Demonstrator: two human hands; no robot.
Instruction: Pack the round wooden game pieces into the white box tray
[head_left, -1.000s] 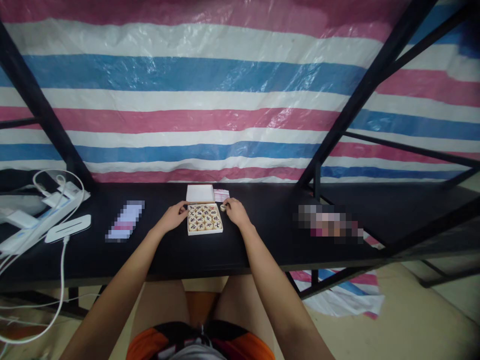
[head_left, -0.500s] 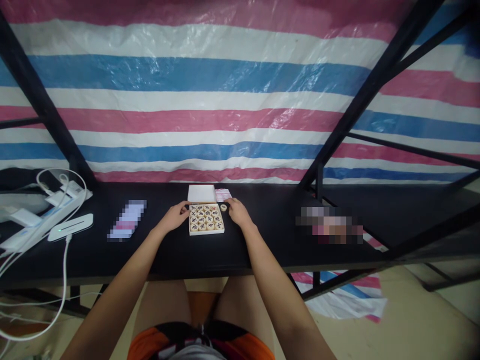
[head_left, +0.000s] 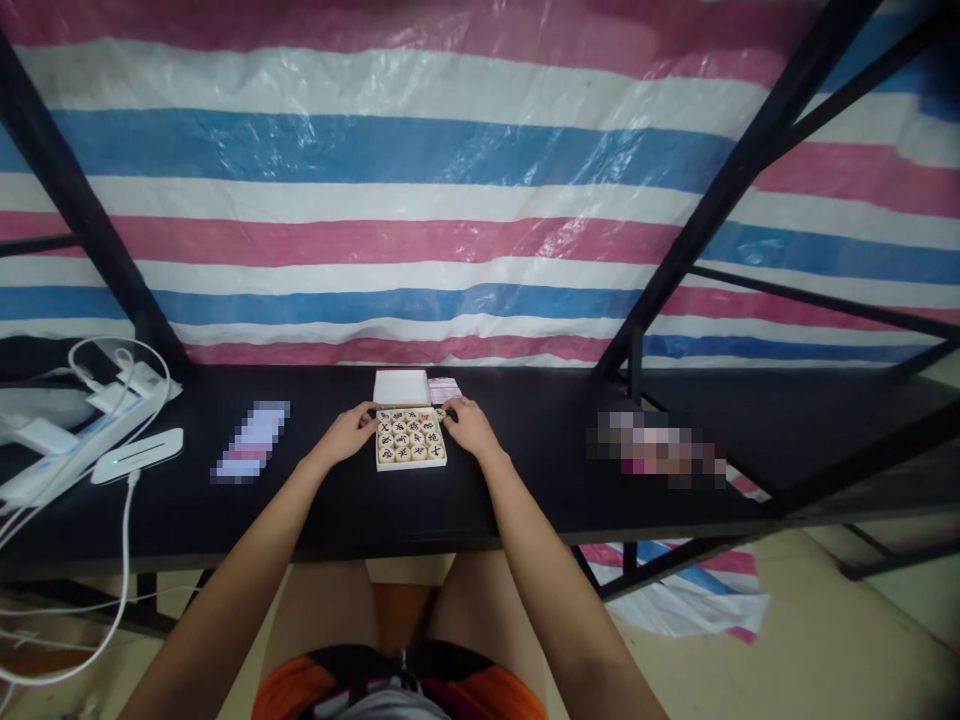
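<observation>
My right hand (head_left: 471, 426) covers part of a small round piece (head_left: 440, 413), so I can't tell if I pinch or merely touch it. Whether my left hand (head_left: 351, 434) touches the box (head_left: 411, 463) is unclear. Its markings are too small to read. Blocky blur hides the pale thing (head_left: 253, 440) leftward and the pinkish thing (head_left: 660, 447) rightward. The left edge cuts off the power strip (head_left: 75, 440).

Round pieces (head_left: 418, 440), in white box (head_left: 411, 464) on tabletop (head_left: 540, 420), between near and far edges: Chinese characters (head_left: 436, 450), mostly black, one red; too small to read surely.
</observation>
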